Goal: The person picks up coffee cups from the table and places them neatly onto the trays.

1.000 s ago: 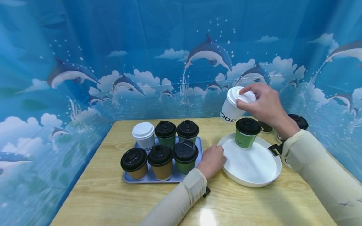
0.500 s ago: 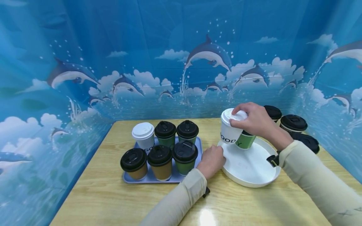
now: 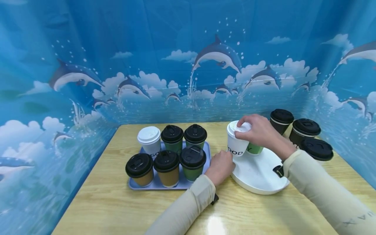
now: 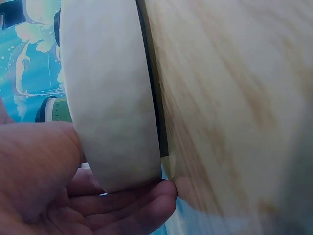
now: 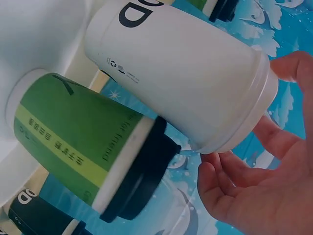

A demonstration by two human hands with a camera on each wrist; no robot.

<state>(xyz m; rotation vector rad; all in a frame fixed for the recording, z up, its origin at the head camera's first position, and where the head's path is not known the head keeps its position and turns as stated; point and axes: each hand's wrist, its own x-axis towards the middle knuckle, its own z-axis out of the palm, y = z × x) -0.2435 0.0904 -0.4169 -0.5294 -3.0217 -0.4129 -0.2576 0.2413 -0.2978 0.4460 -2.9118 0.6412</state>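
My right hand [image 3: 259, 132] grips a white paper cup [image 3: 237, 140] by its white lid, at the left back part of a round white tray [image 3: 258, 176]. Whether the cup's base touches the tray, I cannot tell. Beside it on the tray stands a green paper cup [image 3: 254, 148], partly hidden by my hand; the right wrist view shows this green cup [image 5: 73, 137] with its black lid close to the white cup [image 5: 181, 73]. My left hand [image 3: 221, 166] holds the tray's left edge. In the left wrist view its fingers [image 4: 142, 208] curl under the tray wall [image 4: 110, 88].
Left of my left hand, a lilac rectangular tray [image 3: 132, 185] bears several lidded cups: white, green and brown. Several dark cups [image 3: 305, 129] with black lids stand behind and right of the round tray, near my right forearm. A dolphin-print curtain [image 3: 188, 65] closes the back.
My right hand has brought the white cup down and slightly left, from above the green cup to beside it at the round tray. The left hand stays on the tray's edge.
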